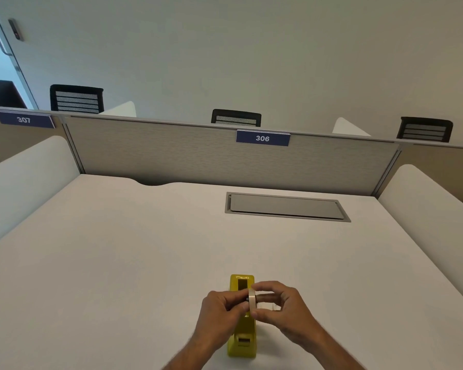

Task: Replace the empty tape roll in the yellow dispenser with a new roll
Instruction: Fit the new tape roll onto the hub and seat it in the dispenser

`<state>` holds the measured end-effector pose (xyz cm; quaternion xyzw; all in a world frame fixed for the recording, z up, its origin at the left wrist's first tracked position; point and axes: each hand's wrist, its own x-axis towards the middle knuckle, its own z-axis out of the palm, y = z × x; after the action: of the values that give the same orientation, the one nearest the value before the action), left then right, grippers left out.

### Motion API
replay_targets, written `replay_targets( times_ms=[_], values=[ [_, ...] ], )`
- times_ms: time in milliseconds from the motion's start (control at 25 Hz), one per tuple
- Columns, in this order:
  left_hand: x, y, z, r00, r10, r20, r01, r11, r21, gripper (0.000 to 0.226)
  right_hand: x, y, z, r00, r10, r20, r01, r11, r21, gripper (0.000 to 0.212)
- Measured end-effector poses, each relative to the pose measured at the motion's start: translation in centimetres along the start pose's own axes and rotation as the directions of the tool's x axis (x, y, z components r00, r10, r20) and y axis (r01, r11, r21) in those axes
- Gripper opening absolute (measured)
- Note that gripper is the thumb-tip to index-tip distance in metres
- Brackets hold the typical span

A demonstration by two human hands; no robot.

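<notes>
The yellow tape dispenser (242, 340) stands on the white desk near its front edge, lengthwise away from me, its open slot showing at the far end. Just above its middle, both hands hold a pale tape roll (252, 300) edge-on. My left hand (222, 309) pinches the roll from the left at its dark hub. My right hand (281, 305) grips it from the right with fingers curled over the top. The dispenser's middle is hidden behind the hands. I cannot tell whether the roll touches the dispenser.
A grey recessed cable hatch (287, 206) lies in the desk (118, 263) at the far right. A grey partition with a "306" label (262, 138) closes the back. White side dividers flank the desk. Black chairs stand beyond the partition.
</notes>
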<state>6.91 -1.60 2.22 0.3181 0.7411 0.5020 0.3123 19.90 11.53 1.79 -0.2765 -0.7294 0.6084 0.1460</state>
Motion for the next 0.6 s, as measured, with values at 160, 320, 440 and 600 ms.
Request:
replay_targets(
  times_ms=[160,320,440,600],
  values=[
    [0.3,-0.5,-0.2,1.000,0.003,0.016,-0.004,0.999,0.039,0.042,0.3,-0.1,0.3,1.000,-0.006,0.001,0.006,0.997,-0.083,0.049],
    [0.7,-1.4,-0.5,1.000,0.007,0.002,-0.007,0.998,0.066,0.042,1.0,-0.1,0.8,0.999,-0.029,-0.019,0.025,0.988,-0.155,0.047],
    [1.1,-2.4,-0.8,0.999,0.010,-0.045,-0.003,0.989,0.150,0.053,1.4,-0.2,1.1,0.998,-0.047,-0.039,0.038,0.976,-0.214,0.046],
    [1.1,-3.3,-1.2,1.000,-0.013,0.023,0.004,0.941,0.339,0.087,1.9,-0.3,1.1,0.994,-0.101,-0.052,0.078,0.941,-0.330,0.044]
  ],
)
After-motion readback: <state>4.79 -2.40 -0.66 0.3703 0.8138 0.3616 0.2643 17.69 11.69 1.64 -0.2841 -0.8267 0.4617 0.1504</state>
